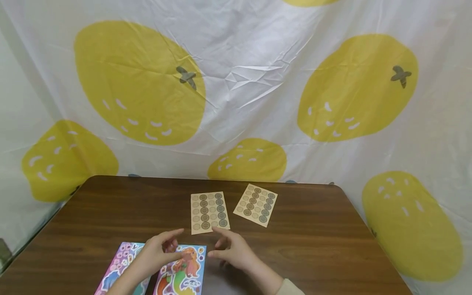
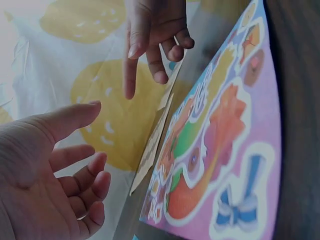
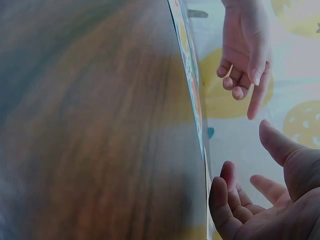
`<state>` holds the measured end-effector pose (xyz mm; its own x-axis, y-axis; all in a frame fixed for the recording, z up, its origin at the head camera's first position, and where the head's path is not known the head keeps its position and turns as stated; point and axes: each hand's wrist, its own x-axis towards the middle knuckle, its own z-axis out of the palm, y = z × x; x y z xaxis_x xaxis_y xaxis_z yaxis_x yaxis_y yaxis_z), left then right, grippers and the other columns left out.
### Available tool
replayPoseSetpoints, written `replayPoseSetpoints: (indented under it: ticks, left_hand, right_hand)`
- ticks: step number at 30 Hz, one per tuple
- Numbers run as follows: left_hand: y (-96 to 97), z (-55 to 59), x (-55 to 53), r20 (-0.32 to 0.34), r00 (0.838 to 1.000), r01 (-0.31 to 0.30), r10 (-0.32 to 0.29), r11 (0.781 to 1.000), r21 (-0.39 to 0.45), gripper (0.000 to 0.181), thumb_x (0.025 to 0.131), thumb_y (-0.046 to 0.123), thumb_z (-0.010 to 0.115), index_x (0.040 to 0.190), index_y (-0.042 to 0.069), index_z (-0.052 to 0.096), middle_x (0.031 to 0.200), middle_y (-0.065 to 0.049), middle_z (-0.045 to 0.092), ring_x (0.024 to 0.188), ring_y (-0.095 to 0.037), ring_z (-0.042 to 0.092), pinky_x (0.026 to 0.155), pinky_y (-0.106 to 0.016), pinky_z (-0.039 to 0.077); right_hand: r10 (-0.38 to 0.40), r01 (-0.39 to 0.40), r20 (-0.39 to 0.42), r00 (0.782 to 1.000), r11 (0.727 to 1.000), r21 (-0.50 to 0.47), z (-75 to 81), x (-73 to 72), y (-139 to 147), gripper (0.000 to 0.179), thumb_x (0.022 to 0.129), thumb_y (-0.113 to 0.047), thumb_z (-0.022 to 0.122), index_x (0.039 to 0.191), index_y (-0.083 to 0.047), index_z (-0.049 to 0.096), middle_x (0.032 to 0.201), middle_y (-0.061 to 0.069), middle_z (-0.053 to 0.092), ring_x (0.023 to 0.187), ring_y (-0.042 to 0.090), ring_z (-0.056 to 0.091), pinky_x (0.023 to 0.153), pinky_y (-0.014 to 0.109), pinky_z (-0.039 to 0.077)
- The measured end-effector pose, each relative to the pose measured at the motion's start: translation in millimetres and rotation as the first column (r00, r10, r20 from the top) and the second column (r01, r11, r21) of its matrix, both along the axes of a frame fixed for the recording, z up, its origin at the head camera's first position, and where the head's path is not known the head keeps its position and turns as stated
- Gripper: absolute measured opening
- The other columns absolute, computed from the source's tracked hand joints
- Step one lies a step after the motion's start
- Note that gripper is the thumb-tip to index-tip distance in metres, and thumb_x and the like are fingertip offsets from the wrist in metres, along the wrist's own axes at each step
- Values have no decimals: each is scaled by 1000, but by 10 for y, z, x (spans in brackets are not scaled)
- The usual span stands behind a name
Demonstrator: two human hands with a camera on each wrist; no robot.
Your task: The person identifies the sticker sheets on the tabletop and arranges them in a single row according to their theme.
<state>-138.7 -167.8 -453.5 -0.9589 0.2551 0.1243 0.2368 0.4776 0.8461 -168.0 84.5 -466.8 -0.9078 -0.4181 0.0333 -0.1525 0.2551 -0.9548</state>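
Over the mermaid sticker sheet my left hand hovers with its fingers loosely bent and nothing between them. Facing it is my right hand, thumb and index finger apart, also holding nothing. It is just right of that sheet and above the table. A second colourful sticker sheet lies to the left, partly covered by my left forearm. In the left wrist view, an orange-and-green mermaid and a blue bow show on the nearer sheet. Beyond the hands lies a tan sheet of round stickers.
Another tan sheet of round stickers lies tilted, farther right on the brown wooden table. Behind the table's far edge hangs a white cloth printed with yellow fruit.
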Motion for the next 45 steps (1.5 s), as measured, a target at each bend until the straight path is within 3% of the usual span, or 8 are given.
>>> replayPoseSetpoints:
  ticks: [6, 11, 15, 23, 32, 37, 41, 45]
  left_hand:
    - [71, 29, -31, 3, 997, -73, 73, 997, 24, 64, 76, 21, 81, 131, -1, 55, 91, -5, 58, 82, -18, 54, 71, -25, 49]
    - [152, 37, -51, 15, 991, -131, 130, 988, 80, 63, 76, 17, 81, 131, 0, 55, 97, -7, 62, 88, -20, 58, 78, -25, 51]
    - [218, 55, -106, 29, 986, -168, 166, 979, 115, 62, 76, 14, 80, 132, 4, 56, 101, -7, 63, 93, -25, 58, 82, -30, 51]
    - [307, 78, -223, 40, 982, -190, 186, 968, 162, 61, 78, 13, 79, 133, 5, 55, 106, -9, 63, 97, -25, 57, 85, -38, 50]
    - [357, 53, -331, 39, 977, -213, 209, 960, 184, 62, 80, 18, 78, 136, 6, 52, 118, -15, 62, 110, -32, 56, 95, -52, 42]
    - [372, 31, -393, 63, 974, -224, 216, 954, 197, 68, 82, 26, 77, 140, 7, 47, 127, -19, 56, 119, -35, 50, 98, -55, 38]
    - [405, 6, -447, 84, 972, -231, 217, 943, 239, 67, 84, 21, 76, 141, 6, 45, 131, -23, 52, 124, -37, 46, 101, -56, 35]
    - [429, -31, -497, 95, 972, -234, 216, 934, 270, 66, 84, 14, 74, 141, 3, 43, 134, -26, 49, 127, -40, 42, 102, -56, 33]
  right_hand:
    - [-35, 35, -43, 998, 999, -2, 12, -55, 52, 69, 78, -9, 79, 140, -7, 48, 106, 18, 58, 58, 28, 61, 51, 42, 54]
    - [-84, 86, -99, 991, 996, 15, 49, -92, 87, 66, 79, -13, 79, 138, -8, 51, 117, 25, 56, 70, 21, 61, 56, 34, 53]
    - [-107, 108, -118, 987, 994, 2, 70, -151, 90, 62, 80, -16, 78, 137, -10, 53, 122, 27, 55, 80, 24, 61, 61, 30, 51]
    - [-152, 148, -124, 981, 988, -39, 60, -220, 113, 61, 82, -11, 76, 137, -4, 50, 124, 30, 54, 95, 38, 61, 75, 39, 52]
    - [-162, 152, -78, 984, 981, -118, 340, -106, 83, 60, 83, -4, 73, 136, 6, 47, 123, 35, 52, 107, 50, 55, 86, 49, 49]
    - [-170, 159, -61, 984, 976, -146, 173, -232, 74, 61, 84, -5, 72, 139, 3, 45, 127, 34, 51, 112, 48, 52, 92, 52, 45]
    - [-184, 175, -56, 981, 974, -142, -4, -368, 78, 65, 84, -8, 73, 141, 0, 43, 130, 31, 50, 115, 43, 52, 95, 52, 42]
    - [-189, 181, -48, 981, 974, -134, -16, -401, 73, 65, 85, -9, 72, 141, 1, 42, 131, 31, 49, 118, 45, 49, 96, 55, 40]
